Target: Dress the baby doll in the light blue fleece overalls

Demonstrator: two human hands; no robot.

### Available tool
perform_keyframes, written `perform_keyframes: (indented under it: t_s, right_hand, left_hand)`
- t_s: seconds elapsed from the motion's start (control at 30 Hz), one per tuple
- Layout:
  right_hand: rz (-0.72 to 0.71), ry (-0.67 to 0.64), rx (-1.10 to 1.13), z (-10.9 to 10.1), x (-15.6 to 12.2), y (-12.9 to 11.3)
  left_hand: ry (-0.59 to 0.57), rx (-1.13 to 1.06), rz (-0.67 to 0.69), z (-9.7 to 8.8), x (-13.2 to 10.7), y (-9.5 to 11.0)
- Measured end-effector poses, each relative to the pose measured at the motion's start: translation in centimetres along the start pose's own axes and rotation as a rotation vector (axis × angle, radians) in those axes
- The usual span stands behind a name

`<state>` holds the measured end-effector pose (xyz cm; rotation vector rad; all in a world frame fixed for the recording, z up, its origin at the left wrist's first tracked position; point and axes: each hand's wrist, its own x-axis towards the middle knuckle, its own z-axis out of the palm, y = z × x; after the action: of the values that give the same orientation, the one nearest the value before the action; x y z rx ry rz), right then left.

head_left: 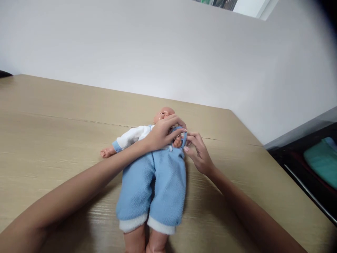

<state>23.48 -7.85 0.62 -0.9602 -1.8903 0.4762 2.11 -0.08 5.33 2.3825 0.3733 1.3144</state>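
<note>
A baby doll (165, 113) lies on its back on the wooden table, its head away from me. It wears fleecy blue trousers (154, 179) with white hems and a white top (135, 135) with a blue cuff. My left hand (163, 133) reaches across the doll's chest, fingertips closed on a blue band of the clothing (185, 139). That band loops beside the doll's small hand (177, 142); whether it is a cuff or a strap I cannot tell. From the right, my right hand (198, 151) pinches the outer side of the same band between thumb and fingers.
The light wooden table (65, 102) reaches back to a pale wall (118, 45). Beyond its right edge stands a dark piece of furniture with green cloth (322, 161) on it. Part of a window opening (250, 7) shows at the top.
</note>
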Motion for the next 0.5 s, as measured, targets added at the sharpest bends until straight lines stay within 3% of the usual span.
perform_keyframes:
  t_s: [0.1, 0.23, 0.3, 0.5]
  right_hand:
    - [0.068, 0.054, 0.052, 0.8, -0.3, -0.5]
    - [0.441, 0.192, 0.55, 1.9, 0.0, -0.1]
    - [0.573, 0.263, 0.684, 2.2, 0.1, 0.6]
    - [0.618, 0.334, 0.524, 2.3, -0.7, 3.1]
  left_hand:
    - [-0.076, -0.045, -0.231, 0.5, 0.2, -0.7]
    - [-0.189, 0.118, -0.392, 1.0, -0.1, -0.9]
    - [-0.226, 0.169, -0.433, 0.9, -0.2, -0.7]
    - [-0.31, 0.159, -0.488, 0.4, -0.2, -0.9]
